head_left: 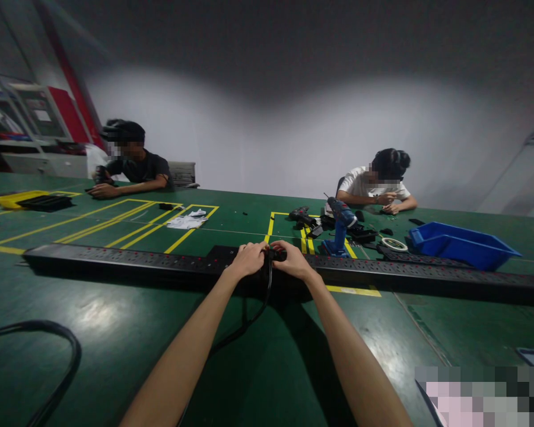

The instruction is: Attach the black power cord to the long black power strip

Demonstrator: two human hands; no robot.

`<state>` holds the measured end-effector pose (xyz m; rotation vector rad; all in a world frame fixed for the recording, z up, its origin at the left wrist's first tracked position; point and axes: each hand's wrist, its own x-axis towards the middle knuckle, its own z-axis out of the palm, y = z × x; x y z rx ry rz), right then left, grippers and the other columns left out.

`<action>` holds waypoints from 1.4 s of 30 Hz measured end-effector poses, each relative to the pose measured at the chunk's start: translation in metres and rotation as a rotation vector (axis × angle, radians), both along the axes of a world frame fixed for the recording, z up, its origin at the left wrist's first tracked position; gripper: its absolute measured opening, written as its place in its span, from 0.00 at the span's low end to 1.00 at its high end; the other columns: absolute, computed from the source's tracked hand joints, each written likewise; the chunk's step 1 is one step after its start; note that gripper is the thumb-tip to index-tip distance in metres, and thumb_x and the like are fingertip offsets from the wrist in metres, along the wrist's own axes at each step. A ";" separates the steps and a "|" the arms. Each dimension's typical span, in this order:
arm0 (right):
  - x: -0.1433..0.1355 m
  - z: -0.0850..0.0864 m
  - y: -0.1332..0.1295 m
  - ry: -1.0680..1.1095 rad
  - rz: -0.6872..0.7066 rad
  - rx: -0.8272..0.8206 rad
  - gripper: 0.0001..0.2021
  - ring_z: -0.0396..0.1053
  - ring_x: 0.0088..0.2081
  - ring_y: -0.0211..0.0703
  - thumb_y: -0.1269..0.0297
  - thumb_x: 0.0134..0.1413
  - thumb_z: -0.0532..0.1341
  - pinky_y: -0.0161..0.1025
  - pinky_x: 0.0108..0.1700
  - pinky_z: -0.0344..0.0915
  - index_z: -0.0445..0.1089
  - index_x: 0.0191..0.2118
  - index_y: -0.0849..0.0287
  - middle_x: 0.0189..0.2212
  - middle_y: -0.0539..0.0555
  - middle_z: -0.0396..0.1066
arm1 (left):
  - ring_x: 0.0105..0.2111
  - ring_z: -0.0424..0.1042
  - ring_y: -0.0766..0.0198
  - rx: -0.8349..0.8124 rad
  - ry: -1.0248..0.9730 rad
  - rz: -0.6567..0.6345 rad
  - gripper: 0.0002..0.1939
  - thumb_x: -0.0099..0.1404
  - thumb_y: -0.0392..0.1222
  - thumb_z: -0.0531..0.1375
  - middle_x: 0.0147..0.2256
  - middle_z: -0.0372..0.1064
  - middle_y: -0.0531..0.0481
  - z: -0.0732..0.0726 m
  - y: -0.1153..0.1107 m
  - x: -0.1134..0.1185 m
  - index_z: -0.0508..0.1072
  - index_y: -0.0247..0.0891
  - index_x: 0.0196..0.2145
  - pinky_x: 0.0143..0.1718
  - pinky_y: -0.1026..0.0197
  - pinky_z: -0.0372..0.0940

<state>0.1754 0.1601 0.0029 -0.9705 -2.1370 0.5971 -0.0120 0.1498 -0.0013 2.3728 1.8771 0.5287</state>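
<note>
A long black power strip (133,261) with rows of sockets and small red marks lies across the green table. Over its middle, my left hand (249,259) and my right hand (291,259) meet with fingers bent inward. Both are closed on the black plug (277,255) at the end of a black cable (268,290). My fingers hide part of it, so I cannot tell whether it sits in a socket. The cable hangs over the strip's near side and curves down to the left.
Beyond the strip, right of my hands, stand a blue cordless drill (339,222), black parts, a tape roll (394,244) and a blue bin (465,243). A thick black cable (66,338) loops at left. Two people (137,166) (378,184) sit across the table (115,332).
</note>
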 end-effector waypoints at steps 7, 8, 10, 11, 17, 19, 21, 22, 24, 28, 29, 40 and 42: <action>-0.002 0.000 -0.001 -0.071 -0.037 0.040 0.21 0.69 0.44 0.45 0.68 0.43 0.66 0.41 0.48 0.63 0.70 0.47 0.54 0.42 0.52 0.73 | 0.49 0.68 0.52 0.030 0.028 -0.011 0.15 0.67 0.39 0.49 0.45 0.72 0.45 -0.005 0.004 -0.001 0.68 0.44 0.49 0.51 0.50 0.58; -0.002 0.000 -0.001 -0.079 -0.037 0.050 0.20 0.69 0.44 0.45 0.68 0.43 0.66 0.41 0.48 0.63 0.71 0.47 0.54 0.42 0.52 0.73 | 0.49 0.68 0.53 0.035 0.031 -0.009 0.15 0.67 0.39 0.49 0.45 0.72 0.45 -0.006 0.004 -0.002 0.68 0.44 0.49 0.51 0.50 0.58; -0.002 0.000 -0.001 -0.098 -0.040 0.068 0.19 0.69 0.44 0.46 0.67 0.44 0.66 0.40 0.47 0.63 0.71 0.46 0.54 0.42 0.52 0.73 | 0.48 0.69 0.53 0.043 0.030 -0.013 0.15 0.67 0.40 0.49 0.45 0.72 0.46 -0.007 0.005 -0.002 0.68 0.45 0.48 0.51 0.50 0.59; -0.002 0.000 -0.001 -0.109 -0.044 0.073 0.19 0.69 0.44 0.46 0.67 0.44 0.66 0.40 0.47 0.63 0.71 0.46 0.54 0.42 0.52 0.74 | 0.48 0.69 0.53 0.047 0.027 -0.014 0.15 0.67 0.40 0.49 0.45 0.72 0.47 -0.008 0.005 -0.002 0.68 0.45 0.48 0.51 0.50 0.59; -0.002 0.003 -0.003 -0.174 -0.065 0.093 0.17 0.69 0.44 0.46 0.66 0.46 0.66 0.39 0.46 0.63 0.72 0.45 0.54 0.41 0.53 0.74 | 0.49 0.69 0.54 0.060 0.004 -0.028 0.14 0.67 0.40 0.50 0.45 0.73 0.47 -0.008 0.006 -0.003 0.69 0.45 0.48 0.52 0.51 0.59; -0.002 0.003 -0.004 -0.190 -0.070 0.101 0.18 0.69 0.44 0.47 0.66 0.46 0.66 0.39 0.46 0.62 0.72 0.46 0.55 0.42 0.53 0.74 | 0.49 0.69 0.54 0.060 0.005 -0.027 0.15 0.67 0.40 0.50 0.45 0.73 0.47 -0.008 0.006 -0.004 0.69 0.45 0.48 0.52 0.52 0.59; -0.002 0.003 -0.004 -0.207 -0.077 0.109 0.18 0.69 0.45 0.47 0.66 0.46 0.66 0.39 0.46 0.62 0.71 0.47 0.54 0.43 0.54 0.73 | 0.48 0.70 0.55 0.056 0.007 -0.025 0.15 0.67 0.41 0.50 0.45 0.73 0.46 -0.007 0.005 -0.004 0.70 0.44 0.48 0.52 0.53 0.60; -0.002 0.003 -0.004 -0.217 -0.080 0.113 0.19 0.69 0.45 0.47 0.66 0.47 0.66 0.39 0.46 0.62 0.71 0.47 0.54 0.44 0.54 0.73 | 0.48 0.70 0.55 0.055 0.010 -0.024 0.15 0.67 0.41 0.50 0.45 0.73 0.46 -0.007 0.005 -0.004 0.70 0.44 0.48 0.51 0.53 0.60; -0.002 0.003 -0.004 -0.238 -0.085 0.125 0.19 0.69 0.46 0.47 0.66 0.47 0.66 0.39 0.47 0.61 0.70 0.48 0.54 0.45 0.54 0.73 | 0.48 0.70 0.54 0.058 0.018 -0.027 0.15 0.67 0.40 0.50 0.45 0.73 0.46 -0.006 0.004 -0.004 0.70 0.44 0.49 0.51 0.53 0.61; -0.004 0.002 -0.004 -0.277 -0.078 0.179 0.21 0.68 0.47 0.46 0.66 0.49 0.66 0.39 0.47 0.61 0.68 0.51 0.54 0.47 0.55 0.71 | 0.47 0.71 0.54 0.058 0.038 -0.035 0.16 0.67 0.40 0.50 0.45 0.74 0.45 -0.005 0.003 -0.004 0.70 0.43 0.49 0.50 0.53 0.61; -0.005 0.001 -0.005 -0.287 -0.074 0.196 0.21 0.68 0.47 0.46 0.66 0.49 0.65 0.39 0.48 0.60 0.68 0.51 0.54 0.47 0.55 0.71 | 0.46 0.71 0.54 0.059 0.040 -0.036 0.16 0.66 0.40 0.50 0.44 0.74 0.45 -0.005 0.002 -0.004 0.70 0.43 0.48 0.49 0.53 0.61; -0.006 0.004 -0.010 -0.400 -0.058 0.274 0.17 0.68 0.48 0.48 0.66 0.58 0.59 0.41 0.49 0.58 0.66 0.53 0.57 0.46 0.57 0.72 | 0.47 0.71 0.54 0.060 0.034 -0.042 0.16 0.66 0.40 0.50 0.45 0.74 0.45 -0.006 0.003 -0.004 0.70 0.43 0.49 0.49 0.54 0.61; -0.006 0.004 -0.009 -0.366 -0.070 0.228 0.17 0.68 0.47 0.47 0.67 0.57 0.60 0.40 0.49 0.59 0.67 0.53 0.55 0.47 0.56 0.72 | 0.47 0.71 0.54 0.065 0.028 -0.042 0.16 0.66 0.40 0.50 0.45 0.74 0.45 -0.006 0.003 -0.004 0.70 0.44 0.49 0.49 0.54 0.62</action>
